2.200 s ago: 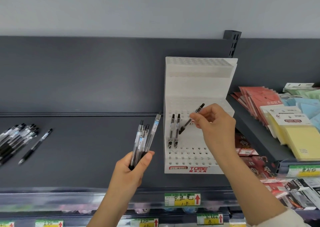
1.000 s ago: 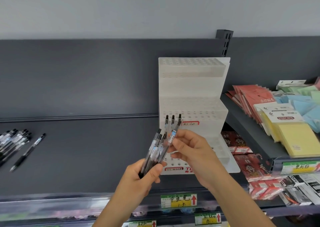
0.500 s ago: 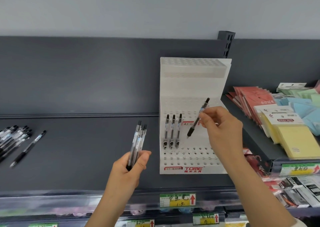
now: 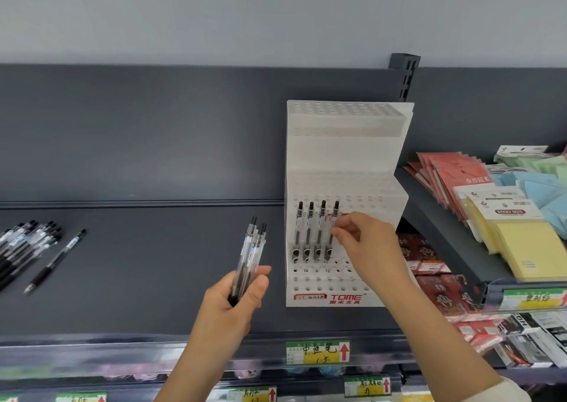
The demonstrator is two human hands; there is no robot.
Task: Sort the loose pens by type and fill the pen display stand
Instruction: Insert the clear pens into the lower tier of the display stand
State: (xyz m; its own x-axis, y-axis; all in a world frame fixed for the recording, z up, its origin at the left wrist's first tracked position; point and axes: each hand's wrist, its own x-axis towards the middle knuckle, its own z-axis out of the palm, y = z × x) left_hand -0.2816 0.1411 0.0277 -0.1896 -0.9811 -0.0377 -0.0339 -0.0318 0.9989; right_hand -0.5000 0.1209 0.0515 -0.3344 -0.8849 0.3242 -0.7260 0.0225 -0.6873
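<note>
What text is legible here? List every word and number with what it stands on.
"TOME": front of the pen display stand.
"STICKY NOTE": label on the yellow note pack.
"中性笔", "1.5": handwritten on the shelf price tag.
Too blurred: stand's small red label, red packets, other price tags, pens.

My left hand, raised, grips a bundle of pens; my right hand reaches forward, pinching one pen.
</note>
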